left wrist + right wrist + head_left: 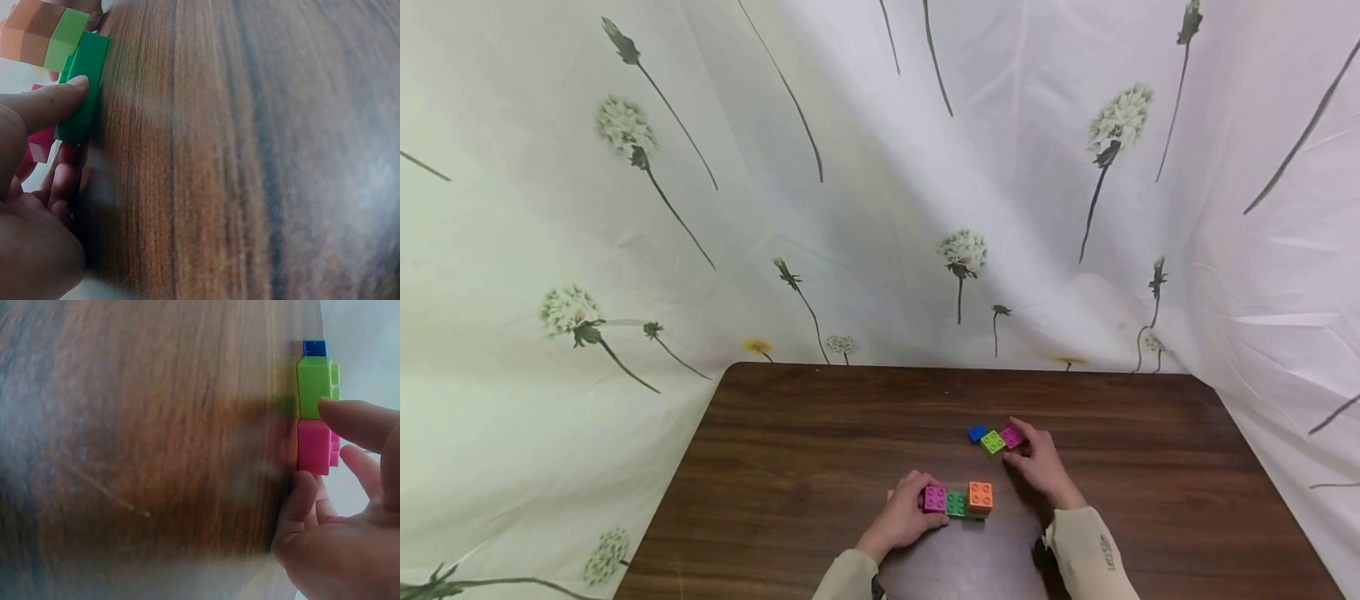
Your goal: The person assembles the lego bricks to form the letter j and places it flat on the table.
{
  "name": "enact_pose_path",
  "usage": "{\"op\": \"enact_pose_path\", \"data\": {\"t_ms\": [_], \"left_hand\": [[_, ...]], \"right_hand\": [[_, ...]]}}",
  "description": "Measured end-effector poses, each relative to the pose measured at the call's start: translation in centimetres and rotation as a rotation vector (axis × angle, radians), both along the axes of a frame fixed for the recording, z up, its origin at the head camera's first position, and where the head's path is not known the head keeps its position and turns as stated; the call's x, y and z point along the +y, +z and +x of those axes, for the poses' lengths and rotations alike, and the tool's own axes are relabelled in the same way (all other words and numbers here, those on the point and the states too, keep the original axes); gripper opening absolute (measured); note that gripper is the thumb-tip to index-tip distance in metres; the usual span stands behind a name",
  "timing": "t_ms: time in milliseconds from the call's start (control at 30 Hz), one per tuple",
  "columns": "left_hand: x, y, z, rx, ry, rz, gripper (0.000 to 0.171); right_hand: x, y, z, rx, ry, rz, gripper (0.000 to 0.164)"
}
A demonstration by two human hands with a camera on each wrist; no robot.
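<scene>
In the head view my left hand grips a built piece from its left side. This piece has a long green brick at the bottom, a magenta brick on its left end and an orange brick on the right. A light green brick shows under the orange one in the left wrist view, where my thumb presses the green brick's side. Farther back, my right hand has thumb and fingers spread about another magenta brick. A lime brick adjoins it, with a blue brick beyond.
The bricks rest on a dark brown wooden table. Behind it and along both sides hangs a white curtain printed with dandelions. The table's back edge lies a little beyond the blue brick.
</scene>
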State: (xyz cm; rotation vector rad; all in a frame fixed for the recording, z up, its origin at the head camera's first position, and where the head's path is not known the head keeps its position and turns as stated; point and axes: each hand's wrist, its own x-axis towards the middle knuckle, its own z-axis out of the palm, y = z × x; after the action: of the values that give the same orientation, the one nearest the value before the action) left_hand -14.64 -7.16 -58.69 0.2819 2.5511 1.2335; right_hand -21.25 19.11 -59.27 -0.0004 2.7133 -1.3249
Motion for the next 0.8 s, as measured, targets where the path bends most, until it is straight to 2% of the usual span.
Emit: {"op": "enact_pose_path", "data": {"t_ms": [300,800], "left_hand": [[-0.03,-0.03,-0.10,-0.006,-0.001,-0.001,0.032],[0.02,0.03,-0.07,-0.018,0.002,-0.005,0.032]], "right_hand": [[-0.34,0.27,0.11,0.054,-0.010,0.058,0.048],[-0.07,0.23,0.14,0.019,-0.030,0.084,0.041]]}}
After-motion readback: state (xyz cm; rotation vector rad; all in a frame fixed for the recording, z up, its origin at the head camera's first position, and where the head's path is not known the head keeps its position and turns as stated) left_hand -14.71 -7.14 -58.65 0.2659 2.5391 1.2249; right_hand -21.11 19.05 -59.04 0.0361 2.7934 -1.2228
